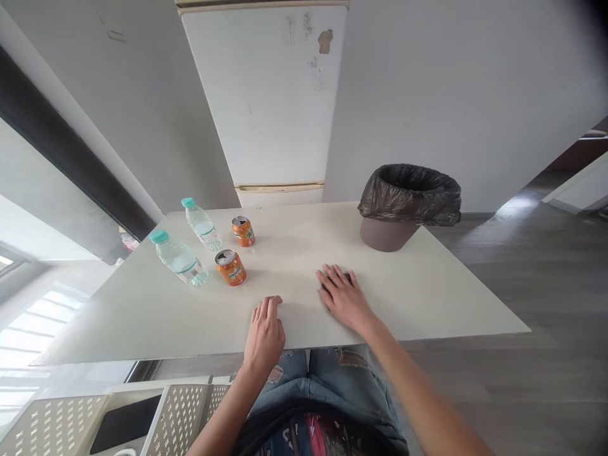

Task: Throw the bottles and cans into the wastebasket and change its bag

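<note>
My left hand (265, 332) rests at the near edge of the white table (427, 297), fingers loosely curled on the top and holding nothing. My right hand (342, 296) lies flat on the table with fingers stretched out, covering a small dark object (349, 277) that I cannot make out. To the left stand two orange soda cans (230, 267) (244, 231), both with opened tops. Beside them are two clear water bottles with teal caps (179, 258) (201, 224).
A brown bin lined with a black bag (403, 206) stands on the table at the back right. A white fridge (268, 101) stands behind the table. Perforated white chairs (180, 415) with a dark phone (124, 423) sit at my lower left.
</note>
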A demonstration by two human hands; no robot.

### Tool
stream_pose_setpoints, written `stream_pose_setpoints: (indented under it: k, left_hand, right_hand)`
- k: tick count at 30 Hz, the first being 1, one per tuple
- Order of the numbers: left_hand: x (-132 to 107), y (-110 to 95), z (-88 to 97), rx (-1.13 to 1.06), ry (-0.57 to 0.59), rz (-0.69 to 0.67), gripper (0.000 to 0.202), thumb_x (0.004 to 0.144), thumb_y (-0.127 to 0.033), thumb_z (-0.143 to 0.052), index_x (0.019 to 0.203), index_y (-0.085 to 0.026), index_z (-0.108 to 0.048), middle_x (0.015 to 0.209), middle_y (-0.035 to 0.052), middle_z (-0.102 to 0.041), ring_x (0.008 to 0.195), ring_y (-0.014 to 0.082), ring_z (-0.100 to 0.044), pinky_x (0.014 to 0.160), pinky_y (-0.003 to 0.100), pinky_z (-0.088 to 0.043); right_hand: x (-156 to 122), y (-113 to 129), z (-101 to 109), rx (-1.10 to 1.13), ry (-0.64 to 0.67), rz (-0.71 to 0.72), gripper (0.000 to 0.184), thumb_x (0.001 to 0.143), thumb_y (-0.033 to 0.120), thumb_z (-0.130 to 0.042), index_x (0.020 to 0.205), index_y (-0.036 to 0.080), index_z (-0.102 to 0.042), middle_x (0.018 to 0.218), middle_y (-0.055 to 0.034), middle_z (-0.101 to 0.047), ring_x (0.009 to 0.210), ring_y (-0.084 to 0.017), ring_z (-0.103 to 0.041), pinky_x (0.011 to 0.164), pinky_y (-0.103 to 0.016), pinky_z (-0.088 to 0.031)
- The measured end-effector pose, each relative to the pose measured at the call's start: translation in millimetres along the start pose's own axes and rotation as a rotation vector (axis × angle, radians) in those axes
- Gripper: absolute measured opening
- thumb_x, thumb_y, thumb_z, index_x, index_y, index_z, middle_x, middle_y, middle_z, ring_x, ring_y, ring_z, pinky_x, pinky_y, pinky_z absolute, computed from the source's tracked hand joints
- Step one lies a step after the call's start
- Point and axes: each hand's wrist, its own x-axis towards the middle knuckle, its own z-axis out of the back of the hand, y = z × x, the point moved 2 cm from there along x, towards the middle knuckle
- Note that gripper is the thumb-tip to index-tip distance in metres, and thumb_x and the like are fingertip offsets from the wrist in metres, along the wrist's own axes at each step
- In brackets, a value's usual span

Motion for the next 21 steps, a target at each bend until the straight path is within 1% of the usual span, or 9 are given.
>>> stream_pose_setpoints:
  k: [1, 4, 6, 8, 10, 12, 14, 16, 21]
  left_hand:
    - [-0.4, 0.4, -0.2, -0.004, -0.011, 0.006, 0.046, 0.084, 0.003, -0.041, 0.121, -0.022, -0.052, 0.115, 0.0092, -0.063, 0.101, 0.0254, -0.063, 0.091, 0.041, -0.052]
    - [-1.6, 1.7, -0.8, -0.045, -0.062, 0.025, 0.047, 0.088, 0.002, -0.039, 0.127, -0.021, -0.049, 0.117, 0.0103, -0.061, 0.100, 0.0240, -0.064, 0.088, 0.040, -0.054]
    - [-2.1, 2.0, -1.3, -0.070, -0.082, 0.032, 0.047, 0.090, 0.001, -0.039, 0.130, -0.021, -0.047, 0.119, 0.0110, -0.060, 0.101, 0.0234, -0.065, 0.088, 0.039, -0.055]
    - [-2.0, 1.6, -1.5, -0.072, -0.084, 0.031, 0.046, 0.090, 0.000, -0.039, 0.130, -0.021, -0.047, 0.120, 0.0113, -0.059, 0.101, 0.0233, -0.065, 0.089, 0.040, -0.055]
    - [-1.5, 0.7, -1.1, -0.061, -0.080, 0.028, 0.046, 0.089, 0.000, -0.039, 0.129, -0.021, -0.048, 0.120, 0.0114, -0.059, 0.101, 0.0234, -0.065, 0.089, 0.041, -0.055]
    - [-1.0, -0.2, -0.3, -0.050, -0.079, 0.027, 0.046, 0.089, 0.001, -0.039, 0.128, -0.021, -0.048, 0.119, 0.0116, -0.059, 0.100, 0.0234, -0.065, 0.089, 0.042, -0.055]
    - [-0.8, -0.6, 0.0, -0.041, -0.075, 0.025, 0.045, 0.089, 0.001, -0.039, 0.128, -0.021, -0.049, 0.119, 0.0116, -0.060, 0.099, 0.0232, -0.065, 0.088, 0.042, -0.055]
    - [-1.2, -0.3, -0.6, -0.037, -0.063, 0.023, 0.046, 0.089, 0.001, -0.038, 0.128, -0.021, -0.048, 0.120, 0.0115, -0.059, 0.099, 0.0232, -0.065, 0.089, 0.042, -0.055]
    - [-2.9, 1.8, -3.4, -0.044, -0.050, 0.034, 0.046, 0.090, 0.001, -0.039, 0.129, -0.021, -0.047, 0.121, 0.0117, -0.059, 0.102, 0.0238, -0.064, 0.090, 0.043, -0.055]
  right_hand:
    - [-5.9, -20.1, 4.9, -0.017, 0.026, 0.010, 0.060, 0.112, 0.048, -0.022, 0.167, 0.028, -0.034, 0.175, -0.0017, -0.024, 0.163, -0.029, -0.021, 0.132, -0.061, -0.014]
    - [-27.7, -84.8, 17.5, -0.051, 0.065, -0.026, 0.064, 0.111, 0.055, -0.018, 0.170, 0.032, -0.025, 0.176, -0.0016, -0.019, 0.163, -0.028, -0.019, 0.131, -0.061, -0.018]
    - [-44.1, -126.3, 23.3, -0.080, 0.079, -0.002, 0.063, 0.110, 0.057, -0.018, 0.170, 0.036, -0.022, 0.176, 0.0006, -0.017, 0.164, -0.026, -0.016, 0.132, -0.058, -0.017]
    - [-60.3, -165.7, 28.1, -0.106, 0.075, -0.020, 0.062, 0.110, 0.057, -0.017, 0.170, 0.039, -0.019, 0.176, 0.0024, -0.015, 0.164, -0.025, -0.015, 0.132, -0.057, -0.015]
    - [-75.4, -200.1, 32.1, -0.119, 0.074, -0.064, 0.063, 0.109, 0.059, -0.018, 0.170, 0.041, -0.018, 0.176, 0.0033, -0.015, 0.164, -0.024, -0.016, 0.132, -0.057, -0.016]
    - [-87.8, -227.1, 35.5, -0.131, 0.059, -0.108, 0.064, 0.108, 0.061, -0.019, 0.169, 0.041, -0.019, 0.176, 0.0031, -0.017, 0.163, -0.025, -0.018, 0.132, -0.057, -0.017]
    - [-96.1, -245.2, 37.4, -0.139, 0.045, -0.136, 0.065, 0.107, 0.062, -0.020, 0.169, 0.042, -0.021, 0.175, 0.0034, -0.020, 0.163, -0.025, -0.019, 0.132, -0.056, -0.018]
    - [-100.0, -254.6, 37.1, -0.144, 0.039, -0.147, 0.066, 0.106, 0.063, -0.020, 0.169, 0.043, -0.021, 0.175, 0.0039, -0.021, 0.163, -0.024, -0.019, 0.132, -0.056, -0.018]
    - [-100.3, -255.7, 34.4, -0.157, 0.015, -0.140, 0.065, 0.106, 0.061, -0.022, 0.169, 0.042, -0.022, 0.174, 0.0026, -0.025, 0.162, -0.026, -0.022, 0.131, -0.059, -0.020]
